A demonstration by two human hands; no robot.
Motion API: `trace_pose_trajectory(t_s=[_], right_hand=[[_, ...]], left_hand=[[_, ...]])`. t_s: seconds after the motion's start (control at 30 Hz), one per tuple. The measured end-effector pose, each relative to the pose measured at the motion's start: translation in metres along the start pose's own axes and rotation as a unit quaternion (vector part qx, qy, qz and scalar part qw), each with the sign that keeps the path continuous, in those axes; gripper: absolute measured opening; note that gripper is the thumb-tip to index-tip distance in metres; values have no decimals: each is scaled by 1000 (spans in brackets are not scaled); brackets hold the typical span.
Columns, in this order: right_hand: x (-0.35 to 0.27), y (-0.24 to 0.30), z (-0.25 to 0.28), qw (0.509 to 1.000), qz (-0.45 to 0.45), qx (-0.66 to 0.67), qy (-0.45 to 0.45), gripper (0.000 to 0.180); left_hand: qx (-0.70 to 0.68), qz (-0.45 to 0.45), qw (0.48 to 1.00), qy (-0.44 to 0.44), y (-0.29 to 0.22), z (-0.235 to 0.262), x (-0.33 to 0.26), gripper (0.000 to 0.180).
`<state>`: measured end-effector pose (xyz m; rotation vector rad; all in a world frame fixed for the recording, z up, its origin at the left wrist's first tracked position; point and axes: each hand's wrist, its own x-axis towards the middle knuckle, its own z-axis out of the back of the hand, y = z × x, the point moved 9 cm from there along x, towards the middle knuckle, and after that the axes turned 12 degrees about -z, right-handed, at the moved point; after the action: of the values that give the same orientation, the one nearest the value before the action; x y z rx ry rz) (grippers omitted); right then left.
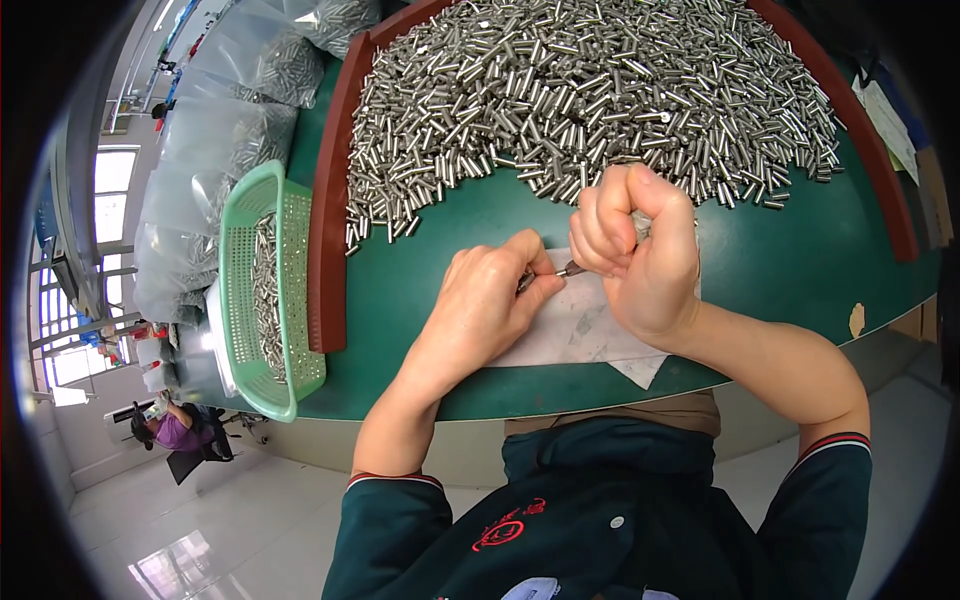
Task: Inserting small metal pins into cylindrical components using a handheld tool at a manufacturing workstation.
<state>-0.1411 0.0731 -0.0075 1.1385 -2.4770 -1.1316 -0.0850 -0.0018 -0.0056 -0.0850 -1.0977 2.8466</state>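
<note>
My left hand [490, 300] pinches a small silver metal pin [526, 281] between thumb and fingers, just above a white sheet of paper [580, 330] on the green table [780, 270]. My right hand [640, 250] is closed in a fist around a thin tool [570, 268] whose tip pokes out toward the pin. The two hands nearly touch at the pin. A large heap of the same silver pins [600, 90] lies on the table just beyond both hands.
A red-brown raised rim [328, 200] borders the table on the left and far right. A green plastic basket [265, 290] holding pins stands left of the rim. Clear plastic bags of pins [220, 130] lie further left. Another person [170, 432] sits low at the left.
</note>
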Motion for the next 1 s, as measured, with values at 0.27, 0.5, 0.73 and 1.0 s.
trace_pose_trajectory(t_s=[0.27,0.5,0.73,1.0], right_hand=[[-8,5,-7,991,58,-122,-6,34],[-4,4,-5,994,40,-103,-9,34],[0,1,-4,999,6,-43,14,35],[6,1,1,1000,-23,-17,4,35]], left_hand=[[-1,-10,1000,-18,-1,1,3,14],[6,-27,999,-20,-2,6,0,14],[-702,71,707,-49,29,-2,-1,12],[-738,122,655,-105,38,1,1,16]])
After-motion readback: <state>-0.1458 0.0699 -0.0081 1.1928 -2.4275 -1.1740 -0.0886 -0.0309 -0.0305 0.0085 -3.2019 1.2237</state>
